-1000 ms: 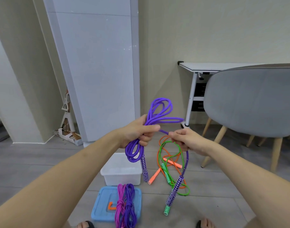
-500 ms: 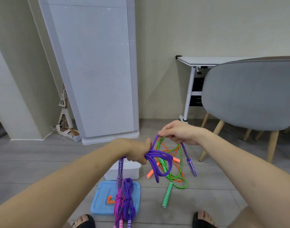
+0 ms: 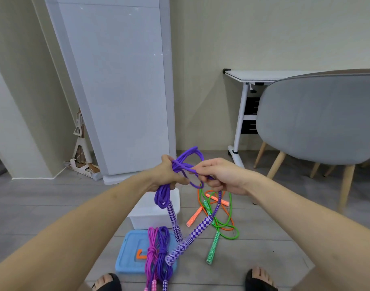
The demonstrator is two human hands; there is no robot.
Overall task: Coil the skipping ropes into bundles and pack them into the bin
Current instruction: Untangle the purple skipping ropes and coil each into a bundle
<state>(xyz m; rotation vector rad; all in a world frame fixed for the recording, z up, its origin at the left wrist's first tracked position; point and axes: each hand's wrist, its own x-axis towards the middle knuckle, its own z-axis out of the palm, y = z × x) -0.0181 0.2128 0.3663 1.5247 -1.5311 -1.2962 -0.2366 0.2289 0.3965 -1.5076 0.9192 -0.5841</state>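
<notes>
My left hand (image 3: 166, 175) grips a coiled purple skipping rope (image 3: 163, 195) at chest height, with loops sticking out above and below the fist. My right hand (image 3: 218, 176) pinches a strand of the same rope just to the right. Its two purple-and-white patterned handles (image 3: 191, 236) dangle below. The white bin (image 3: 153, 217) stands on the floor under my hands, partly hidden by them. A pink bundle (image 3: 151, 252) and a purple bundle (image 3: 163, 252) lie on the blue lid (image 3: 127, 257). Loose green rope (image 3: 226, 224) and orange rope (image 3: 198, 213) are tangled on the floor to the right.
A grey chair (image 3: 318, 120) with wooden legs stands at the right, a white desk (image 3: 251, 75) behind it. A tall white panel (image 3: 125, 87) leans at the back left. My two sandalled feet (image 3: 259, 279) show at the bottom edge.
Both hands have turned the purple coil upright again; its loops stand above my left fist and the handles hang down. My right hand has moved in close to the left.
</notes>
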